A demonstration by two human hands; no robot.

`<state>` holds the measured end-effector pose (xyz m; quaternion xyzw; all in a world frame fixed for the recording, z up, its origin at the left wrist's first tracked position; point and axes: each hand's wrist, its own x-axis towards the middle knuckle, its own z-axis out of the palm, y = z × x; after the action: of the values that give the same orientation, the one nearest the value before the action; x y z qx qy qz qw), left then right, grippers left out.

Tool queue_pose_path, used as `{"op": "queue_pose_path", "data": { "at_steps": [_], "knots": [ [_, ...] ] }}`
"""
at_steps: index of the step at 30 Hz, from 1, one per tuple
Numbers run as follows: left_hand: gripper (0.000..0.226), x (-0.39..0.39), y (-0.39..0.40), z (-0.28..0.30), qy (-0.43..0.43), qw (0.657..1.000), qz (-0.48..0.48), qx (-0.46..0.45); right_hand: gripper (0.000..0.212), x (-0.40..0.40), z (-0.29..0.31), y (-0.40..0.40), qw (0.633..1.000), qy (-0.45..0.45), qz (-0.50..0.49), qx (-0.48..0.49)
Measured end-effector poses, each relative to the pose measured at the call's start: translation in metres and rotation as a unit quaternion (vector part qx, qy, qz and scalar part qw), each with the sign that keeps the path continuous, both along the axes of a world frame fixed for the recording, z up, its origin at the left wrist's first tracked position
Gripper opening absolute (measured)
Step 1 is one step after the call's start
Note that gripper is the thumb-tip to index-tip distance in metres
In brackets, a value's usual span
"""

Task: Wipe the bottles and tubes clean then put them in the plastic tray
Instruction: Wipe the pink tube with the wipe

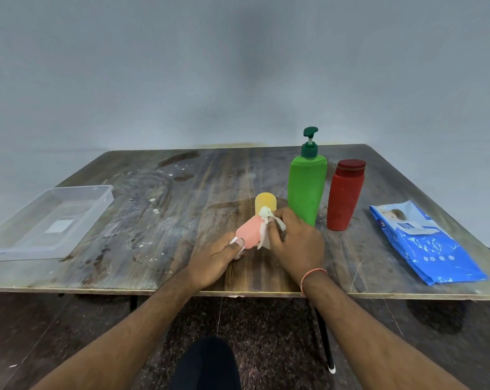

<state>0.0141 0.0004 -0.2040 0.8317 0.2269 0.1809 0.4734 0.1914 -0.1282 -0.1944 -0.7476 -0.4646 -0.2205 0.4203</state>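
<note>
Fingers of our right hand (295,239) curl round a white wipe (266,223), pressing it on the pink tube (249,233); our left hand (218,256) pinches its near end above the table (153,220). Hard rubbing could twist it loose. Its long axis runs away from us, yellow cap (265,203) far, plastic tray (45,223) well left.

The right hand (294,243) and white wipe (266,229) cover part of the pink tube (249,232); the blue wipes pack (423,243) print looks too blurred to read.
</note>
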Motion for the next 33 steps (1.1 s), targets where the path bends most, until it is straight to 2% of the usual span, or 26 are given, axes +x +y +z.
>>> {"op": "queue_pose_path", "data": {
  "at_steps": [3, 6, 8, 10, 14, 17, 20, 23, 27, 32, 33],
  "knots": [
    [0.03, -0.001, 0.003, -0.005, 0.03, 0.998, 0.022, 0.046, 0.014, 0.002, 0.0, 0.001, 1.0, 0.023, 0.002, 0.0],
    [0.035, -0.001, 0.001, -0.004, 0.042, 0.994, 0.027, 0.099, 0.02, -0.001, -0.003, -0.001, 0.995, -0.007, 0.099, -0.001],
    [0.044, -0.002, -0.003, 0.0, 0.042, 0.993, 0.017, 0.106, 0.022, -0.003, -0.006, -0.002, 0.984, -0.033, 0.174, -0.015],
    [0.048, -0.002, -0.005, 0.001, 0.041, 0.993, 0.014, 0.108, 0.022, -0.005, -0.009, -0.003, 0.977, -0.051, 0.204, -0.022],
    [0.045, -0.001, -0.005, 0.001, 0.012, 0.995, 0.014, 0.099, 0.019, -0.006, -0.007, -0.002, 0.988, -0.074, 0.136, -0.016],
    [0.041, -0.001, -0.005, 0.002, 0.016, 0.996, 0.022, 0.087, 0.018, -0.003, -0.002, 0.0, 0.999, -0.026, 0.038, 0.013],
    [0.036, -0.003, -0.004, 0.001, 0.028, 0.995, 0.025, 0.089, 0.019, -0.001, 0.0, 0.001, 1.0, 0.013, -0.001, 0.01],
    [0.024, -0.002, -0.004, 0.001, 0.03, 0.995, 0.023, 0.091, 0.018, 0.0, -0.001, 0.001, 1.0, 0.019, -0.001, 0.003],
    [0.036, 0.0, -0.006, 0.004, 0.011, 0.995, 0.028, 0.099, 0.024, 0.002, -0.002, 0.002, 1.0, 0.009, 0.027, 0.007],
    [0.032, 0.0, -0.008, 0.007, -0.016, 0.997, 0.038, 0.063, 0.022, 0.002, -0.003, 0.003, 0.998, 0.006, 0.058, 0.002],
    [0.038, 0.0, -0.008, 0.007, -0.022, 0.997, 0.045, 0.057, 0.022, 0.002, -0.002, 0.002, 0.998, 0.005, 0.064, 0.0]
  ]
}}
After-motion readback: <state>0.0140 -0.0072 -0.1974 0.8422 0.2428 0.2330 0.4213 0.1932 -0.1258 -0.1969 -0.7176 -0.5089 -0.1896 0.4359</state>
